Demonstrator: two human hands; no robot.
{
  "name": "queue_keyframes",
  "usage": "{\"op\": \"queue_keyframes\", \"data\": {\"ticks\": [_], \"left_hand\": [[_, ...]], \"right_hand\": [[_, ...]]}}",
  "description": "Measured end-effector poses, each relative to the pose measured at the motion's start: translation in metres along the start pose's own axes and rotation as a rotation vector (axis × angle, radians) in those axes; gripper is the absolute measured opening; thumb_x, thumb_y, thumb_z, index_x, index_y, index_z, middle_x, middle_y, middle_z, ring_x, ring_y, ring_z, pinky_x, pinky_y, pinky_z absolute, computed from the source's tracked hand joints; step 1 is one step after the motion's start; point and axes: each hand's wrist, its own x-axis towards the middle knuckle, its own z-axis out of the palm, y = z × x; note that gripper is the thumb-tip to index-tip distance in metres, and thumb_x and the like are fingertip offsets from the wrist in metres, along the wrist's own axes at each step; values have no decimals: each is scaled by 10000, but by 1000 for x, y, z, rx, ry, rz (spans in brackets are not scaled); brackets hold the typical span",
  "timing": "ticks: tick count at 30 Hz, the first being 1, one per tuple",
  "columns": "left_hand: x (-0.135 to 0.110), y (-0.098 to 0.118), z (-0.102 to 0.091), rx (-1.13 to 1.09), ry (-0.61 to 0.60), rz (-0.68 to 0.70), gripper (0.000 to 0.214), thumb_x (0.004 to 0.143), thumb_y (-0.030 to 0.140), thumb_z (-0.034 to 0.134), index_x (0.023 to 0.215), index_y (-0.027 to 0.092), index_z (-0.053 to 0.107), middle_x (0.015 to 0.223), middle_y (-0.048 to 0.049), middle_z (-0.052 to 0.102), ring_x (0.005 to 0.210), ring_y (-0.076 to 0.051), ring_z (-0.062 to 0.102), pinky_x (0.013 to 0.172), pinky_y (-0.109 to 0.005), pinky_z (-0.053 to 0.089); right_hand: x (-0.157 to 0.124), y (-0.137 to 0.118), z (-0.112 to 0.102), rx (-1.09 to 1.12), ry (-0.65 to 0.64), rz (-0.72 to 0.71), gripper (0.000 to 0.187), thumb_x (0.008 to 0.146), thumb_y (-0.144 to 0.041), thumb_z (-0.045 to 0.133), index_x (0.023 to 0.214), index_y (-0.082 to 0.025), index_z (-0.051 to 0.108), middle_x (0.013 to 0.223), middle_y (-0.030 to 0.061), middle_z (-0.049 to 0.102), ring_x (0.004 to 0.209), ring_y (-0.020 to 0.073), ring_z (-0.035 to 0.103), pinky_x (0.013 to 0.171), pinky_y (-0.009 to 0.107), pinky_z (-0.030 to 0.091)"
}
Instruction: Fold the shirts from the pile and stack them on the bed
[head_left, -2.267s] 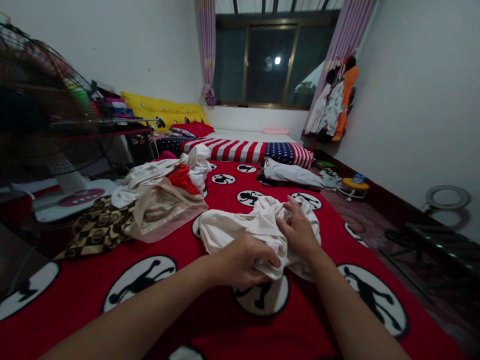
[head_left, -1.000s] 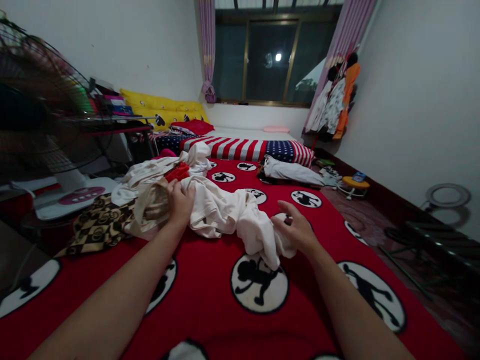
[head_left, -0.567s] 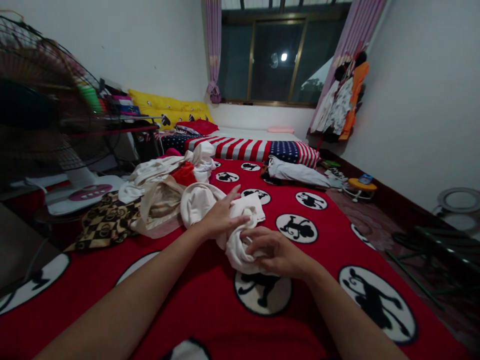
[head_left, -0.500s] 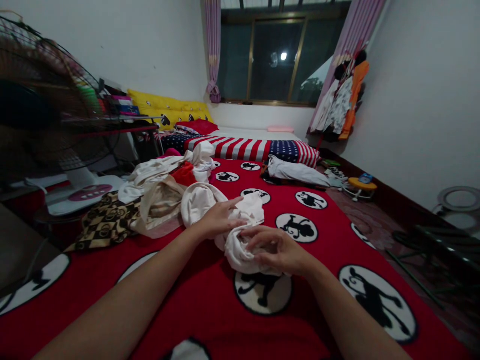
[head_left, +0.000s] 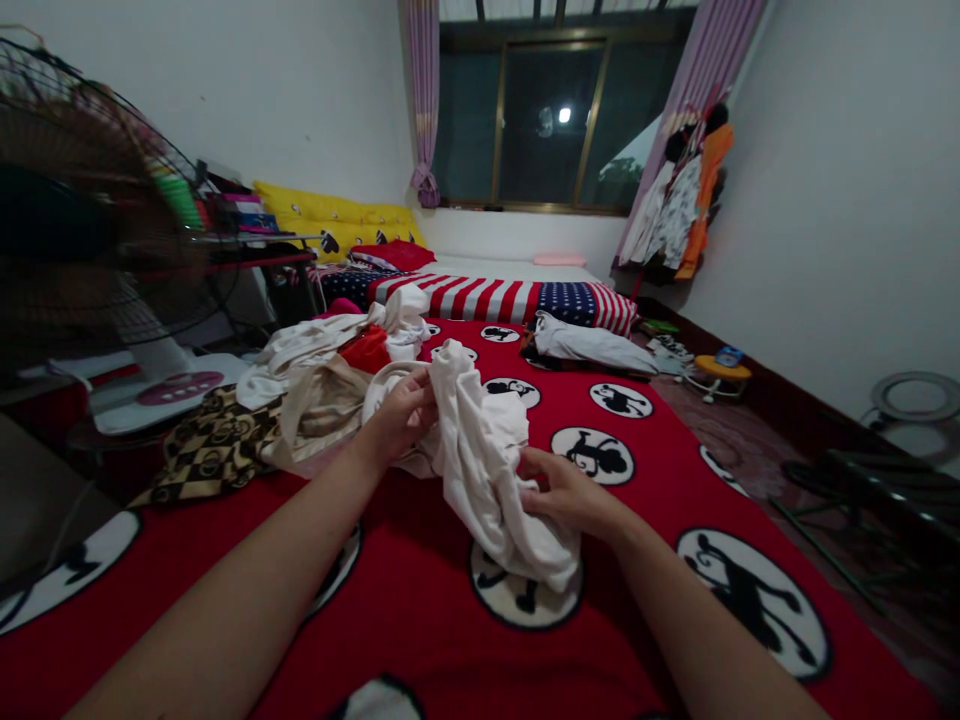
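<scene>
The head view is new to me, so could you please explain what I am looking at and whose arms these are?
There is no machine here: these are a person's own bare arms, seen by one camera worn on the head, looking forward and down. The left hand pinches the upper part of a white cloth, and the right hand holds its right edge. Beneath is a red blanket with round white patches showing black figures. On the left lie rumpled white clothes, a red piece and a brown checked cloth; farther off, right of centre, lies a pale garment.
</scene>
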Motion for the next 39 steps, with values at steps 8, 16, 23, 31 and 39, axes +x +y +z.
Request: {"op": "queue_keyframes", "data": {"ticks": [8,16,23,31,39], "left_hand": [[10,2,-14,-12,214,207,438,543,289,847,880,198,583,841,15,670,709,-112,622,637,-210,492],[18,-10,-37,204,644,318,294,520,236,685,777,168,560,640,55,552,538,-78,486,511,-170,379],[14,-5,-29,309,482,246,321,574,347,742,797,132,662,679,-1,628,594,-119,533,548,-203,396],[-16,18,20,571,-229,-134,311,635,420,774,797,156,744,702,-47,688,560,-152,582,477,-214,417],[-53,20,66,426,-1184,-739,579,718,445,746,1228,195,636,879,-76,736,695,-229,690,600,-309,544]], "right_hand": [[4,-5,-57,519,1145,-405,274,634,-264,713,873,-178,610,831,-12,640,702,116,583,667,251,480],[-1,29,-105,461,1487,-354,537,479,-159,702,969,-227,495,1022,5,563,905,151,599,813,326,502],[0,11,-67,68,976,-187,290,712,-374,691,906,-167,628,731,25,674,554,123,593,482,223,462],[13,24,-40,60,563,197,337,733,-490,698,675,-166,624,511,-12,611,324,63,484,285,146,352],[15,16,-33,186,670,161,277,670,-401,753,677,-168,602,523,0,616,371,112,548,311,191,413]]}}
